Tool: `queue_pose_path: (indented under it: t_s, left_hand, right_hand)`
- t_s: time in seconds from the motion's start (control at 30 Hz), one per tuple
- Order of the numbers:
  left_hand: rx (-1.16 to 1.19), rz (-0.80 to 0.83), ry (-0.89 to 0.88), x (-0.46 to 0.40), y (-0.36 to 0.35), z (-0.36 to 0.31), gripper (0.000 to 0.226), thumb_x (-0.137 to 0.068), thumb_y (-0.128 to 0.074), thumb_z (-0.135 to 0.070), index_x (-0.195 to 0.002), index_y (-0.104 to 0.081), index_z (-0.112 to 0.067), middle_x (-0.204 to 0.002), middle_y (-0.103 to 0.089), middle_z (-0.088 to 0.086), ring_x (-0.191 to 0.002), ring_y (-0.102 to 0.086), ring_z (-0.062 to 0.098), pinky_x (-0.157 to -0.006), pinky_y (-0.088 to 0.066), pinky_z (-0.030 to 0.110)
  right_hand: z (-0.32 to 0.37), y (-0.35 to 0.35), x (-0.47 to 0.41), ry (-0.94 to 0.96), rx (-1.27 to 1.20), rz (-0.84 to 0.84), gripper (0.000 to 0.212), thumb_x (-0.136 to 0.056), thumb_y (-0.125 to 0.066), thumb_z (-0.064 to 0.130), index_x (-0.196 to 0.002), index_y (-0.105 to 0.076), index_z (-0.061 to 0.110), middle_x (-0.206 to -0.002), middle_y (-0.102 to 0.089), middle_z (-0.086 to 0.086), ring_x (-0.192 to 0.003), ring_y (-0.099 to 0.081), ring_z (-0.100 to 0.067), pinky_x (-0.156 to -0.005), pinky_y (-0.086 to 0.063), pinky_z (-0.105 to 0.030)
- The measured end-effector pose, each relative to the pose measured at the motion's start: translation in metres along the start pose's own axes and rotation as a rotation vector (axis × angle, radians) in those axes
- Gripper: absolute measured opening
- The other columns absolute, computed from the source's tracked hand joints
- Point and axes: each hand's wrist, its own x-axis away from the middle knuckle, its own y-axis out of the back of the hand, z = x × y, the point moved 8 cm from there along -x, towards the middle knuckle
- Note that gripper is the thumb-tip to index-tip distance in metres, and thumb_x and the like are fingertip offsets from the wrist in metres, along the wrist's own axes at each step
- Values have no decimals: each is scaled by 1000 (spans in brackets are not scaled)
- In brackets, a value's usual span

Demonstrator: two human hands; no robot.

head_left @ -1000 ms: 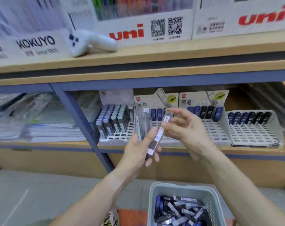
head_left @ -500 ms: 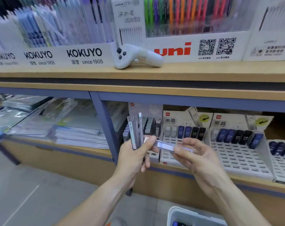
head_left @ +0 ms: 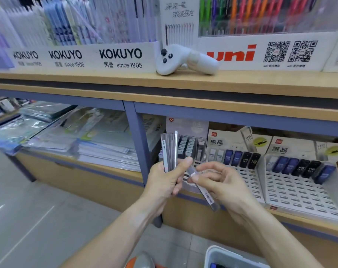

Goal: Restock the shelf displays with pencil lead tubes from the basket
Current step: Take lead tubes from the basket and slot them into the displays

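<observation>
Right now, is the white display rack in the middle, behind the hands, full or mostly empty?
Mostly empty. The middle rack holds one back row of lead tubes; the slots in front show bare.

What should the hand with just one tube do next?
Probably carry it to the gray-tube display behind the hands. The right hand pinches a single tube angled down, while the left hand holds a stack upright.

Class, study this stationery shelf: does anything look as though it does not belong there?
Yes: a white handheld controller lies on the upper shelf ledge, in front of the pen display boxes. It is not stationery, so it looks merely set down there.
</observation>
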Motion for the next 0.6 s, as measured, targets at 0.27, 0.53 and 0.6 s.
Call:
queue_pose_path:
  t_s: [0.27, 0.53, 0.6]
  left_hand:
    - [5, 13, 117, 15, 10, 33, 32, -90, -76, -35, -108, -75, -7, -53, -36, -2, -39, -28, 11, -38, -21, 18]
    - [19, -15, 188, 14, 24, 59, 27, -87, -80, -28, -107, -78, -10, -53, -35, -2, -39, -29, 10, -39, -18, 17]
    - [48, -91, 184, 12, 32, 63, 27, -87, -79, -28, -106, -78, -8, -55, -34, 0, -40, -27, 11, -37, -17, 16]
  right_hand:
    - [1, 4, -10, 153, 24, -106, 53, -79, -85, 11, -122, -60, 31, -94, -73, -17, -86, -74, -32, -77, -63, -36]
    - [-12, -6, -22, 229, 96, -88, 41, -86, -78, 7, -115, -62, 31, -95, -68, -15, -74, -73, -27, -65, -58, -25]
    - [-13, -5, -26, 276, 160, -168, 38, -87, -77, 7, -110, -61, 33, -87, -71, -4, -81, -73, -16, -70, -57, -23]
